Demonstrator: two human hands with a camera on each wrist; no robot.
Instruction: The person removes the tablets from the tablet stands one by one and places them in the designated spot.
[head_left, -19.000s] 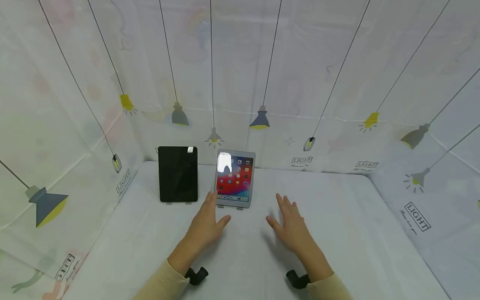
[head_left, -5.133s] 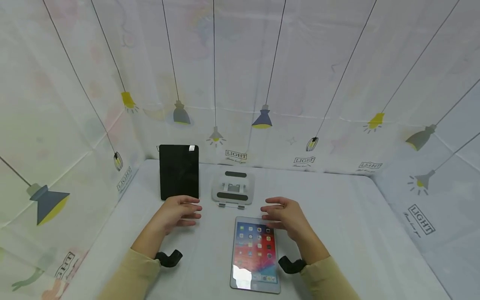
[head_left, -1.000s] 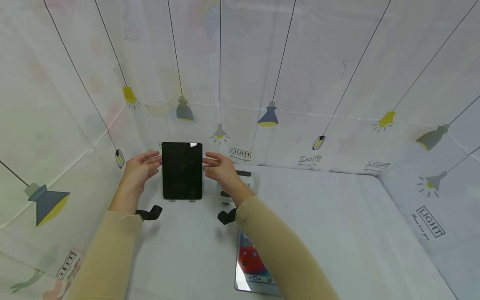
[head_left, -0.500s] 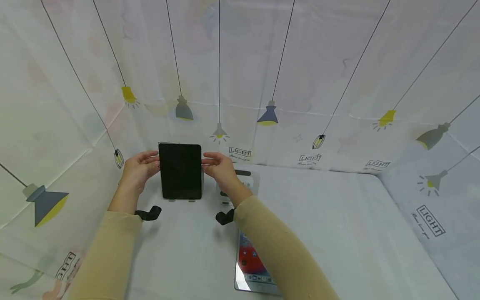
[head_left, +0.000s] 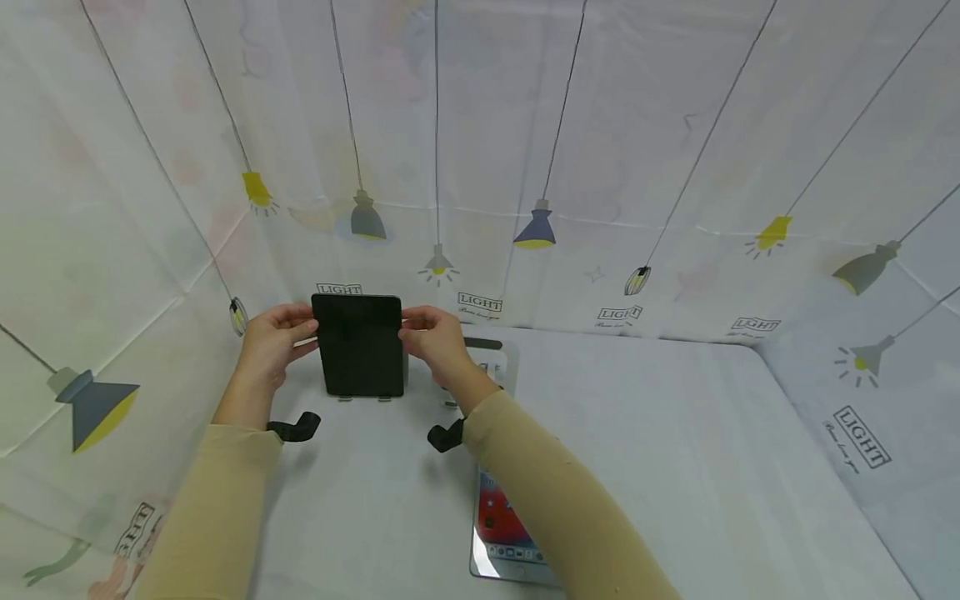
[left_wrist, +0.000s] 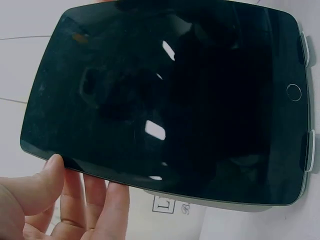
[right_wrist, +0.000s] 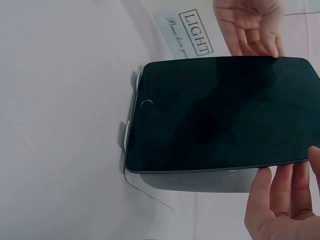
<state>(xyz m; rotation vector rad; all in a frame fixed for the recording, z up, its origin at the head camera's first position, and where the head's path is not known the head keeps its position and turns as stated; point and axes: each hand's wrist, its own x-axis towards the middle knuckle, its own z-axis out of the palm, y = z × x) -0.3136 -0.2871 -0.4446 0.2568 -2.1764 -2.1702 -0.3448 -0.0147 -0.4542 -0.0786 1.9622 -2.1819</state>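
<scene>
At the far left, a smooth, faintly creased white backdrop printed with hanging lamps slopes behind a matte beige left sleeve. A stubby, bent black mount sits at that wrist. The left hand is partly closed, thumb in front and fingers behind, pinching the upper left edge of a black tablet. The tablet lies between the two hands, a glossy slab with rounded corners, leaning with its lower edge at two pale lips of a grey stand; whether its back touches the stand is hard to tell. Its dark, glassy screen throws back small white reflections, and a thin ring marks the round home button. The right hand is likewise partly closed, thumb and fingers gripping the tablet's upper right edge. Just beside that hand, a second, pale stand with a dark, rounded pad is partly covered by the forearm. Nearer the person, a white-framed tablet lies flat, its lit red and blue screen half hidden under the right sleeve, on a smooth white tabletop.
</scene>
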